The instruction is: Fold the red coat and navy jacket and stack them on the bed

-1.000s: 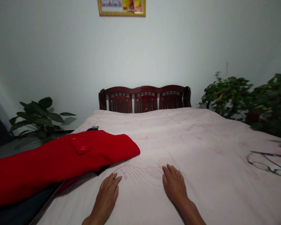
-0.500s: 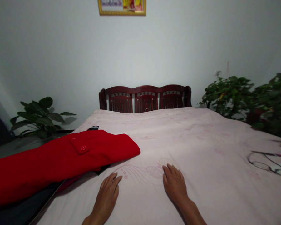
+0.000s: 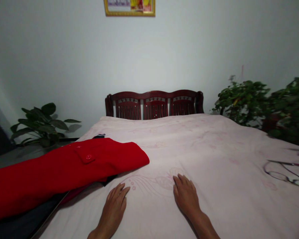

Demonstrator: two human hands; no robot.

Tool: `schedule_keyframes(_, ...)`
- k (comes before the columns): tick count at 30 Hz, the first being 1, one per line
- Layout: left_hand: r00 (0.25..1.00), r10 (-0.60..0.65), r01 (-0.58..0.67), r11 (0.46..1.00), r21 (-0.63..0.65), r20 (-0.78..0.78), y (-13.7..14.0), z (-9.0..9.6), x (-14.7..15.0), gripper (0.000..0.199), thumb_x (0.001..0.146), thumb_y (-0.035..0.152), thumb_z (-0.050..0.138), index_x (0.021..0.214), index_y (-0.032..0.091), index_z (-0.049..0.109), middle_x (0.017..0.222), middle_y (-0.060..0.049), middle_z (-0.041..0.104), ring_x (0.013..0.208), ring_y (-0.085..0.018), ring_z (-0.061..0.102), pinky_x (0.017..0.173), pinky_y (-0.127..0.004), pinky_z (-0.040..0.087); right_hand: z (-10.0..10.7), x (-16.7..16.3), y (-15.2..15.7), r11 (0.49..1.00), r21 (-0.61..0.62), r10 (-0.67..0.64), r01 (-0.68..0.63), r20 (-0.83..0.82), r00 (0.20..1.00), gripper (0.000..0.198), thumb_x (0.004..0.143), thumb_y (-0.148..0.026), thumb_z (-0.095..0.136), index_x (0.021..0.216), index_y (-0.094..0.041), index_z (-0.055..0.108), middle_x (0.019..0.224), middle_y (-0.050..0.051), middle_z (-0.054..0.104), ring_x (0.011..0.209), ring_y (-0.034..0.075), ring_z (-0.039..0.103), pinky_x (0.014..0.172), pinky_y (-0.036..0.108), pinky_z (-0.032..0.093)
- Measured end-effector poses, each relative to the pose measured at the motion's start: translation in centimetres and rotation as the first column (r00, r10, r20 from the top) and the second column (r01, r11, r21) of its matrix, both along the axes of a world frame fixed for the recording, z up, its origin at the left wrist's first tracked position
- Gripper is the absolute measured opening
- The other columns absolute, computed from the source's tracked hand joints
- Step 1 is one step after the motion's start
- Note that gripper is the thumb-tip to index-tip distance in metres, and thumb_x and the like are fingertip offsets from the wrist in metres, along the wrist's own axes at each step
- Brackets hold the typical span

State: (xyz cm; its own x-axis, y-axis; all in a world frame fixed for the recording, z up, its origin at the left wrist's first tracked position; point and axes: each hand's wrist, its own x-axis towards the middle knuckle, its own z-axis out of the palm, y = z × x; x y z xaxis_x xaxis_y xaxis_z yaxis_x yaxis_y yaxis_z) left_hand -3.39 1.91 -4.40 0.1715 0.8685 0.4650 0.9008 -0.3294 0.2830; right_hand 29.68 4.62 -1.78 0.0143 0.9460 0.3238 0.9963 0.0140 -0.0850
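My left hand [image 3: 114, 206] lies palm down on a pale pink bedsheet [image 3: 149, 212], its fingers stretched out and holding nothing. To the right, my right hand [image 3: 186, 195] rests palm down on the same sheet, also open, fingers close to a printed flower pattern. A folded red garment [image 3: 64, 169] with a buttoned flap lies to the left, a short way beyond my left hand and apart from it. Dark clothing [image 3: 22, 215] shows beneath the red garment.
A dark wooden headboard [image 3: 154, 103] stands at the far end of the bed. Glasses [image 3: 286, 178] and a pen [image 3: 292, 164] lie at the right edge. Leafy plants stand left [image 3: 43, 124] and right [image 3: 244, 103]. A gold-framed picture [image 3: 130, 14] hangs on the wall.
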Motion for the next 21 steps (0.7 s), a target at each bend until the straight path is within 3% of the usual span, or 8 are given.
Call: schedule_keyframes(21,1.0,-0.004,0.004,1.0,0.015,0.006,0.06,-0.2,-0.11,0.043,0.089,0.015,0.043,0.126,0.026,0.063,0.135,-0.006,0.062,0.128,-0.023,0.054,0.109,-0.05,0.044,-0.37,0.03,0.09,1.0,0.019,-0.002,0.002,-0.003,1.0,0.043,0.094,-0.021,0.038,0.132,-0.021,0.059,0.143,0.009,0.054,0.134,0.028,0.044,0.113,0.047,0.026)
